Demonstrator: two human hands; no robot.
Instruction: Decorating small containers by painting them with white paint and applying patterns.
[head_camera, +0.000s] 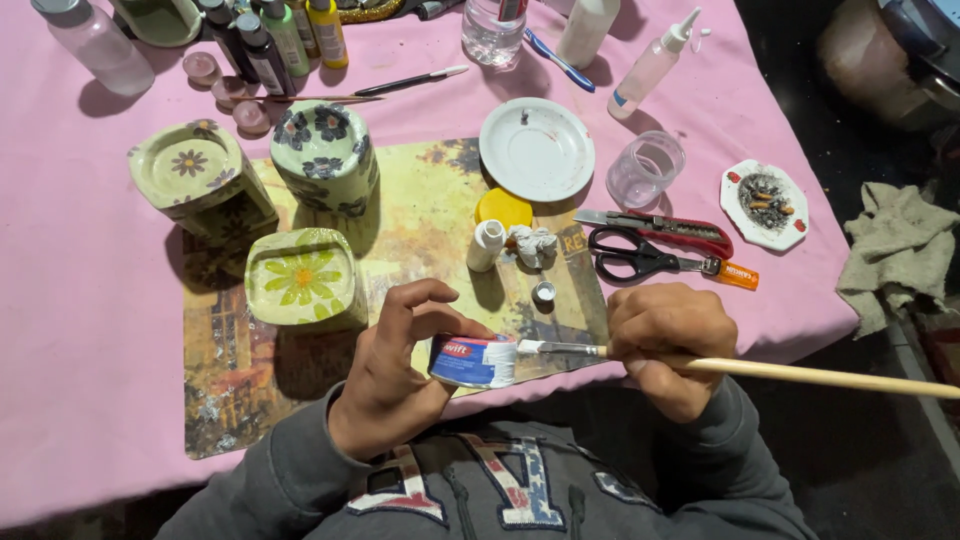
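Note:
My left hand (392, 372) grips a small tin can (472, 361) with a blue, red and white label, held sideways above the table's near edge. My right hand (665, 345) holds a long wooden paintbrush (800, 375); its bristles touch the can's end, which is coated white. Just beyond the hands lie a small white bottle (486, 245), a crumpled white tissue (534, 245) and a small silver cap (544, 292) on a painted yellow-brown mat (430, 215).
Three floral decorated pots (305, 280) stand at left on the pink tablecloth (80, 330). A white saucer (536, 148), yellow lid (503, 208), clear cup (645, 170), scissors (640, 258), red utility knife (660, 228), ashtray (764, 203), paint bottles (280, 38) and a grey rag (895, 250) surround them.

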